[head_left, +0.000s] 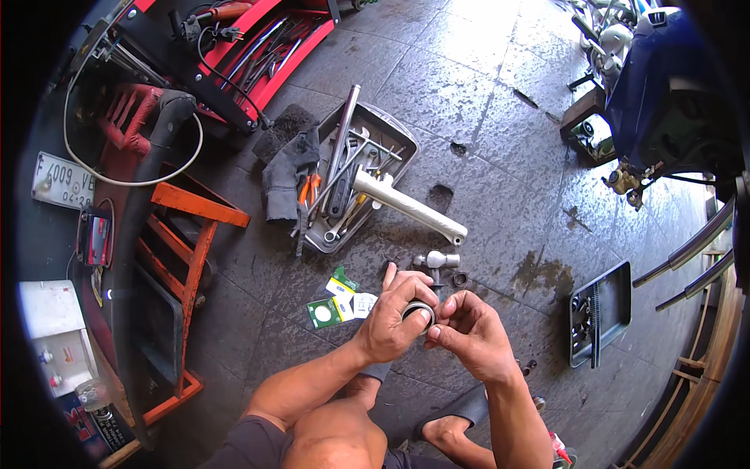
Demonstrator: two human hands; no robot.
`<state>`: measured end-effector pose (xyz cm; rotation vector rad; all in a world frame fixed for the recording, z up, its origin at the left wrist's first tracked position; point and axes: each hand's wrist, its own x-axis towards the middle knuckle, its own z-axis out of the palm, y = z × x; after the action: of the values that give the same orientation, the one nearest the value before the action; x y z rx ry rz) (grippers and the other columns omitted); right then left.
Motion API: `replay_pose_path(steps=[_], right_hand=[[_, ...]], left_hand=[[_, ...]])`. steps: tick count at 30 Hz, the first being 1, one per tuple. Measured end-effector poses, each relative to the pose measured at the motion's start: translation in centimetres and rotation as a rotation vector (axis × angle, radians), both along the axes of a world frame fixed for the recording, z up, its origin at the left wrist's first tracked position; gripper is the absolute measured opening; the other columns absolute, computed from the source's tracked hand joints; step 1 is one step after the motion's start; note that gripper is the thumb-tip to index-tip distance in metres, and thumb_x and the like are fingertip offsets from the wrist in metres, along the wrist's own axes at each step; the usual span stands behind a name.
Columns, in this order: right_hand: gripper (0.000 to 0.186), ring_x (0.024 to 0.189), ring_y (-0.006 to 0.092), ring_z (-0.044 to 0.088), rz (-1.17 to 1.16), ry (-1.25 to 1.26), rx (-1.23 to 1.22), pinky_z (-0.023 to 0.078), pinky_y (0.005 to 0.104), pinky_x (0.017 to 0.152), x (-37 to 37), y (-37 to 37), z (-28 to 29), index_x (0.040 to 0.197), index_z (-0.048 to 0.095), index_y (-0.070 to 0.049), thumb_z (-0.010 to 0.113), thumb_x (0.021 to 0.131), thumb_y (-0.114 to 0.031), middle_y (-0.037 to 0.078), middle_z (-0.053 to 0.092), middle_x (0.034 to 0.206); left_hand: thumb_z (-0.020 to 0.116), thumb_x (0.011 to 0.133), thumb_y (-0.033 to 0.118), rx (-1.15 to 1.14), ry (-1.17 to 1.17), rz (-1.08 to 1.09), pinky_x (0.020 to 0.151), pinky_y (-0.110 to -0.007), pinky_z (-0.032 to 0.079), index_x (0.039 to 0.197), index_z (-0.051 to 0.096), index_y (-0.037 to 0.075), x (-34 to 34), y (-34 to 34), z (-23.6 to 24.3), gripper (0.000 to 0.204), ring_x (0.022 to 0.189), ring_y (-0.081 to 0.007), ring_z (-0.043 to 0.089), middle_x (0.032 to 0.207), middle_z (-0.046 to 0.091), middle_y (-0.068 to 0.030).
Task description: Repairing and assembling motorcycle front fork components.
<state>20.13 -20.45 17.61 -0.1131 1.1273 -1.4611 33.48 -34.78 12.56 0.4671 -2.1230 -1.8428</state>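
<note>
Seen from the head camera, a person works low over a dark tiled floor (508,211), a dark-and-silver ring (419,305) raised between two bare hands. The left hand (393,319) grasps it, fingers curled around the rim and thumb pressed over its face; the right hand (475,334) meets its right side, thumb and fingertips drawn together, though whether they pinch the rim or something small cannot be told. The step appears to be fine handwork on the ring; the next move seems to call for a steady left-hand hold and light fingertip control opposite. Beyond lie a hammer (443,259), a silver metal arm (414,209) and green-and-white packets (322,313)
</note>
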Motion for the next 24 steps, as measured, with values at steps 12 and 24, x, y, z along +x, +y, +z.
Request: replay_pose_path(steps=[12, 24], right_hand=[[0.039, 0.095, 0.0135, 0.065, -0.194, 0.082, -0.036, 0.061, 0.0321, 0.084, 1.4, 1.9, -0.6, 0.111, 0.050, -0.006, 0.078, 0.089, 0.008, 0.006, 0.059, 0.106], [0.038, 0.096, 0.0139, 0.064, -0.152, 0.084, -0.013, 0.061, 0.0325, 0.085, 1.6, 1.5, -0.5, 0.112, 0.050, -0.005, 0.076, 0.089, 0.010, 0.007, 0.058, 0.108]], left_hand=[[0.056, 0.091, 0.025, -0.062, -0.044, -0.130, 0.125, -0.068, 0.006, 0.119, 0.062, 0.008, -0.2, 0.3, 0.5, 0.033, 0.143, -0.0371, 0.044, 0.127, 0.063, -0.0100], [0.070, 0.082, 0.024, 0.007, -0.165, -0.261, 0.116, -0.055, 0.030, 0.112, 0.064, 0.007, -0.6, -2.1, 1.9, 0.035, 0.120, -0.0353, 0.053, 0.116, 0.062, -0.0138]])
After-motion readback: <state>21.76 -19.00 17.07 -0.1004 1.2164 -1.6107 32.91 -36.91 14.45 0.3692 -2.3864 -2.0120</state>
